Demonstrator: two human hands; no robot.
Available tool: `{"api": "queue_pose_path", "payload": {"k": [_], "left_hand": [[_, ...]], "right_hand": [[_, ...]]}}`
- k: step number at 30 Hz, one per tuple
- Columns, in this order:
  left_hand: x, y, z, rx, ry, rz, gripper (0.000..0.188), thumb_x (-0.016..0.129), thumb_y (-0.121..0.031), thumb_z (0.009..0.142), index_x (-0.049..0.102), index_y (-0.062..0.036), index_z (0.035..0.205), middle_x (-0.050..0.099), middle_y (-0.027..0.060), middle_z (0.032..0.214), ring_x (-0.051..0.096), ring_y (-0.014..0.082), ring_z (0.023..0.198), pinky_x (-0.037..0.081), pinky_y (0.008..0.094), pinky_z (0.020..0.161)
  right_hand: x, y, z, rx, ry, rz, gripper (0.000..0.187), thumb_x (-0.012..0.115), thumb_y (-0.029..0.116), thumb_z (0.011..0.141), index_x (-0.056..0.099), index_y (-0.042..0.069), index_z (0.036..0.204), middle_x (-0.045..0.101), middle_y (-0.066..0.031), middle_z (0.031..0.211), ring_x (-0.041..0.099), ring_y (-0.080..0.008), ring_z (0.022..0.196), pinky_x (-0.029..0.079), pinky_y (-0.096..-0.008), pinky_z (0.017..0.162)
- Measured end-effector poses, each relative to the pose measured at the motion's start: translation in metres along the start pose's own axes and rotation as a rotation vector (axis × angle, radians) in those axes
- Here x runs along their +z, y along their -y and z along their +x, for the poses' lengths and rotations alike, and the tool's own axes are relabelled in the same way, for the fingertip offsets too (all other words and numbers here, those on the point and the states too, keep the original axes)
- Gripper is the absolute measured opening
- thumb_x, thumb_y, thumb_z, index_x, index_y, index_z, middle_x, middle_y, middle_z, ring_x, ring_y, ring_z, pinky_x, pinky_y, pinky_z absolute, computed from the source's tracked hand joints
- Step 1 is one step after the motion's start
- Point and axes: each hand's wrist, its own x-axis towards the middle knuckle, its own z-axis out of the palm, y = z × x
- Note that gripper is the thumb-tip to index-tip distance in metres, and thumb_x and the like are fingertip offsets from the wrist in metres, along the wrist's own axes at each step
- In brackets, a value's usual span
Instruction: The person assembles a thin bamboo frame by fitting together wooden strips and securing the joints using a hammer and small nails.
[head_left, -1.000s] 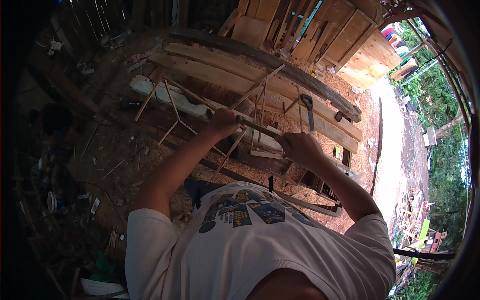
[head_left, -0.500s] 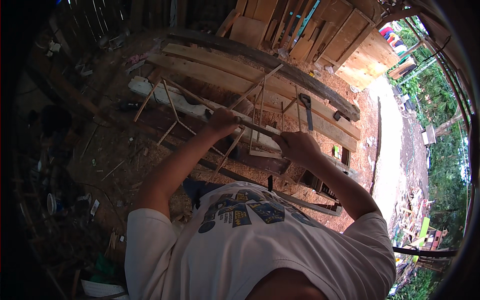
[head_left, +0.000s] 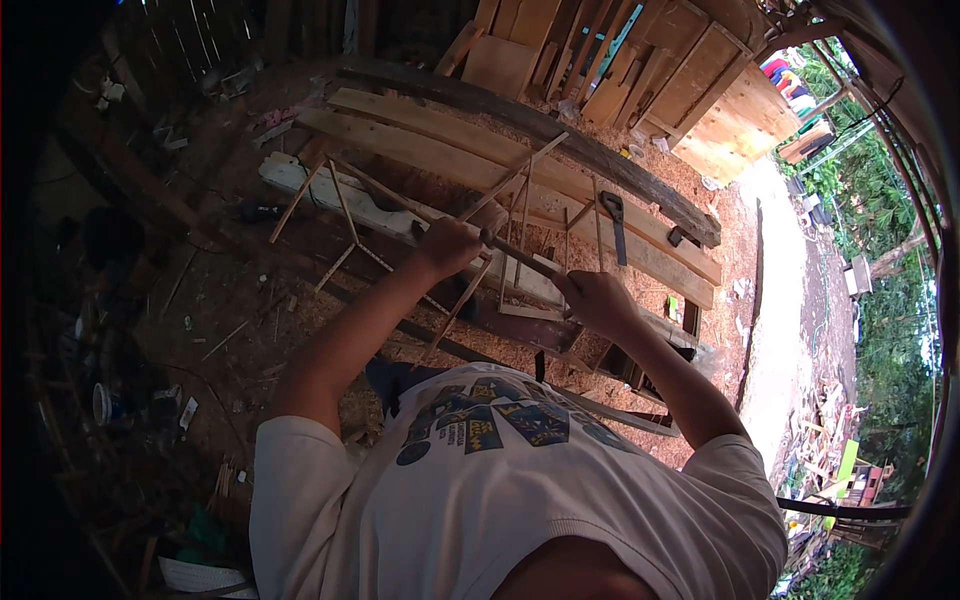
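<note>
My left hand (head_left: 452,243) and my right hand (head_left: 592,296) both grip a thin wooden frame (head_left: 420,215) made of slim sticks joined into open shapes. A dark round stick (head_left: 520,256) runs between the two hands. The frame spreads out to the left and away from me, above the sawdust ground. My white printed shirt fills the lower part of the view.
Long wooden planks (head_left: 470,160) lie across the ground beyond the frame, with a hammer (head_left: 616,222) resting on one. A white board (head_left: 310,185) lies under the frame. Stacked boards (head_left: 620,60) lean at the back. A dirt path (head_left: 785,290) runs on the right.
Both hands have shifted slightly to the right and nearer with the frame, and the frame has tilted a little. The grip is the same.
</note>
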Motion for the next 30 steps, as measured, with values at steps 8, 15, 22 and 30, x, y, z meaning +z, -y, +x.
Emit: {"api": "queue_pose_path", "payload": {"k": [8, 15, 22, 30], "left_hand": [[0.004, 0.003, 0.002, 0.027, 0.116, 0.118, 0.012, 0.065, -0.018, 0.077, 0.074, -0.0104, 0.074, 0.071, 0.0144, 0.07, 0.075, 0.0335, 0.072, 0.058, 0.0487, 0.066], [0.002, -0.002, 0.001, 0.035, 0.169, 0.177, 0.013, 0.066, -0.017, 0.079, 0.075, -0.0111, 0.073, 0.073, 0.014, 0.073, 0.075, 0.033, 0.074, 0.059, 0.0484, 0.069], [-0.003, -0.002, -0.003, 0.047, 0.178, 0.174, 0.014, 0.066, -0.019, 0.081, 0.075, -0.0117, 0.074, 0.073, 0.013, 0.073, 0.076, 0.0318, 0.074, 0.059, 0.0475, 0.069], [-0.003, -0.005, -0.001, 0.024, 0.203, 0.189, 0.014, 0.065, -0.019, 0.082, 0.076, -0.0109, 0.075, 0.074, 0.0132, 0.073, 0.076, 0.0314, 0.074, 0.06, 0.0469, 0.07]], "right_hand": [[0.065, -0.009, 0.05, 0.112, -0.108, 0.548, 0.03, 0.075, 0.031, 0.095, 0.076, 0.003, 0.105, 0.069, -0.0074, 0.073, 0.066, -0.0158, 0.07, 0.053, -0.0374, 0.067], [0.101, -0.001, 0.08, 0.032, -0.035, 0.801, 0.027, 0.077, 0.021, 0.093, 0.076, 0.008, 0.117, 0.062, 0.0002, 0.075, 0.054, -0.0103, 0.068, 0.046, -0.0329, 0.064], [0.109, -0.002, 0.089, -0.047, 0.023, 0.783, 0.034, 0.083, 0.025, 0.091, 0.075, 0.008, 0.119, 0.066, -0.0021, 0.075, 0.062, -0.0115, 0.066, 0.052, -0.0323, 0.062], [0.133, -0.006, 0.09, -0.024, -0.147, 0.694, 0.038, 0.088, 0.033, 0.086, 0.074, 0.007, 0.109, 0.061, -0.0047, 0.071, 0.055, -0.0154, 0.064, 0.049, -0.0366, 0.06]]}}
